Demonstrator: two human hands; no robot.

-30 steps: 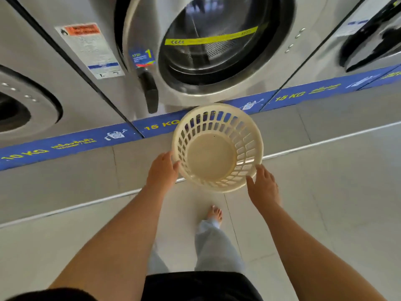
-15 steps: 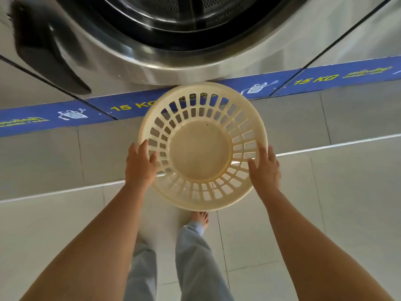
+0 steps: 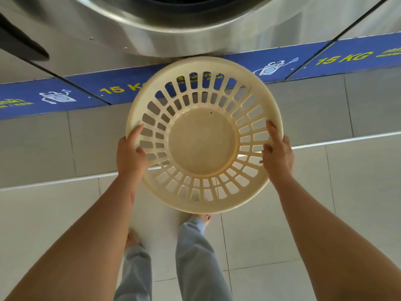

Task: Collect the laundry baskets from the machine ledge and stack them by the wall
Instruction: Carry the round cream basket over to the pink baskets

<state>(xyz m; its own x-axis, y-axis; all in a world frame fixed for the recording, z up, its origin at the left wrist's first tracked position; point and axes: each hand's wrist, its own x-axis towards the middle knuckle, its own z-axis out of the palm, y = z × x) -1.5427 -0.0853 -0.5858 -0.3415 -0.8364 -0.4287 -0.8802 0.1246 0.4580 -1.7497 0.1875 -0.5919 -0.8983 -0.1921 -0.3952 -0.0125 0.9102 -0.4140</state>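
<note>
A round cream plastic laundry basket (image 3: 200, 144) with slotted walls is held in the air, its open top facing me and nothing inside. My left hand (image 3: 130, 155) grips its left rim, thumb inside the wall. My right hand (image 3: 277, 154) grips the right rim the same way. The basket hangs over the grey tiled machine ledge (image 3: 43, 146), just in front of the steel washer door (image 3: 184, 25).
A blue band (image 3: 71, 94) with yellow "15 KG" lettering runs along the base of the machines. A dark door handle (image 3: 19, 43) juts out at upper left. Pale floor tiles (image 3: 358, 192) lie below the ledge, with my legs and bare feet (image 3: 201, 219) under the basket.
Both hands closed on the basket's rim and lifted it toward me. It looms larger now, and my view has dropped closer to the washer.
</note>
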